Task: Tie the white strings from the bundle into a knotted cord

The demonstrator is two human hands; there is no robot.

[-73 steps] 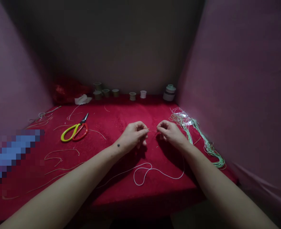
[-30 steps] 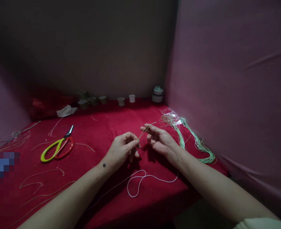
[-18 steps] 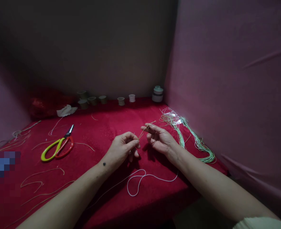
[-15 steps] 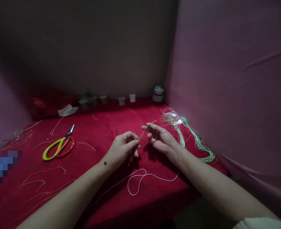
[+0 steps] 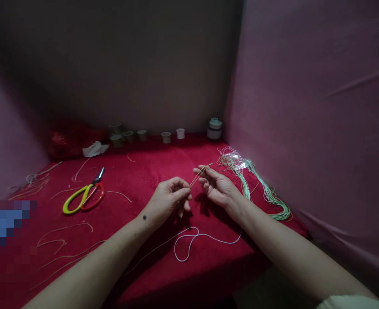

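Observation:
A thin yellowish cord (image 5: pixel 197 176) runs doubled between my two hands above the red cloth (image 5: pixel 151 161). My left hand (image 5: pixel 173 195) pinches its lower end between thumb and index finger. Thumb and index finger of my right hand (image 5: pixel 217 184) close on the upper end, and a short tip sticks out past them; the other fingers are loosely curled. Below my hands a pale cord (image 5: pixel 189 240) lies in a loose loop on the cloth; its left end goes out of sight by my left forearm.
Scissors (image 5: pixel 84 198) with yellow and red handles lie at left, among loose cord pieces (image 5: pixel 65 227). A hank of green cord (image 5: pixel 273 199) lies at right. Several spools (image 5: pixel 166 137), a white jar (image 5: pixel 214 128) and a crumpled tissue (image 5: pixel 95 149) stand or lie along the back.
The view has shifted slightly, so the things at left appear a little further right. Both hands keep their hold on the cord, with the doubled strands showing slightly more apart.

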